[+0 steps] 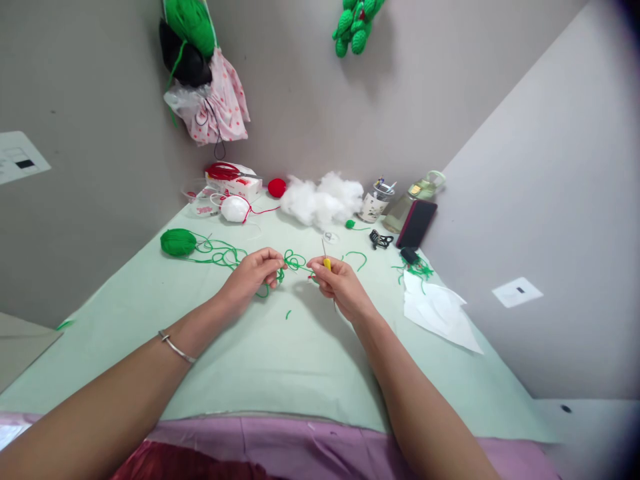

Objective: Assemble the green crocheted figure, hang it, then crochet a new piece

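Green yarn [289,261] within left grip [257,271], loops protruding

Head camera, one: on my remote feed it looks from the wearer's head, forward and down. Nearest: left forearm [165,347] and right forearm [407,380], from the bottom edge. Mid-range, near centre: left hand [255,272] and right hand [344,285]. Beneath: surface [260,373], running back to grey wall [295,100].

Two hands [257,270] [337,277], one hook [327,264], one bracelet [177,348], one phone [417,225], one hair clip [381,239], one bottle [404,212], one cup [375,205], two wall plates [17,157] [517,293].
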`<state>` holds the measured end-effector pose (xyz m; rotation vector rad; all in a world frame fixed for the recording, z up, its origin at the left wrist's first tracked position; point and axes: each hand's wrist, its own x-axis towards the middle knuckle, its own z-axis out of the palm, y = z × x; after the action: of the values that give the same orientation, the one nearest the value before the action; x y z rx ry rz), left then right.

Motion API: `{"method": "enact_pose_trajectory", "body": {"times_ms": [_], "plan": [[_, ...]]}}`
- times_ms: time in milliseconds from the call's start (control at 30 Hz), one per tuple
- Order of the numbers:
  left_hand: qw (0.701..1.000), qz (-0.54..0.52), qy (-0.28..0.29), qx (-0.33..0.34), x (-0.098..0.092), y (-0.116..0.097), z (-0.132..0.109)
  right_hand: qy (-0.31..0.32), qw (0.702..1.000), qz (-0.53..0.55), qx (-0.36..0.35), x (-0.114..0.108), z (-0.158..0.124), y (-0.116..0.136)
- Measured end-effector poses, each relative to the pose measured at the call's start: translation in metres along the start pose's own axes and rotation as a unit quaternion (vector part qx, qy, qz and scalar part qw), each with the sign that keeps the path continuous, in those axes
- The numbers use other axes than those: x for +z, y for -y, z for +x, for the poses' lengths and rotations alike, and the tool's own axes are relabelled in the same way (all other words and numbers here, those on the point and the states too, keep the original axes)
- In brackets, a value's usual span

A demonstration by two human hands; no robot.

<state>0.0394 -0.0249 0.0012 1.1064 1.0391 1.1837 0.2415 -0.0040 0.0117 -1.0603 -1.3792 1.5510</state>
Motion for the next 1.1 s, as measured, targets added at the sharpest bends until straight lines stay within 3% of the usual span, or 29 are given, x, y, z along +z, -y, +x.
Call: {"method": "enact_pose_trajectory", "body": {"times_ms": [267, 567, 800, 1100], "plan": [[1.0, 0.004, 0.001, -0.006, 0.001, -0.002, 0.0, -0.028, 0.997, -0.067, -0.029, 0.002, -0.002, 0.0], [0.999, 0.023, 0.042, -0.008, 0.003, 0.004, -0.002, -0.077, 0.985, -0.128, -0.082, 0.006, -0.003, -0.001], [0.998, 0.031, 0.058, -0.009, 0.003, 0.007, -0.002, -0.033, 0.987, -0.142, -0.07, 0.008, -0.003, -0.005], [0.998, 0.029, 0.051, -0.004, 0.004, 0.011, -0.001, -0.034, 0.99, -0.122, -0.057, 0.011, -0.004, -0.005]]}}
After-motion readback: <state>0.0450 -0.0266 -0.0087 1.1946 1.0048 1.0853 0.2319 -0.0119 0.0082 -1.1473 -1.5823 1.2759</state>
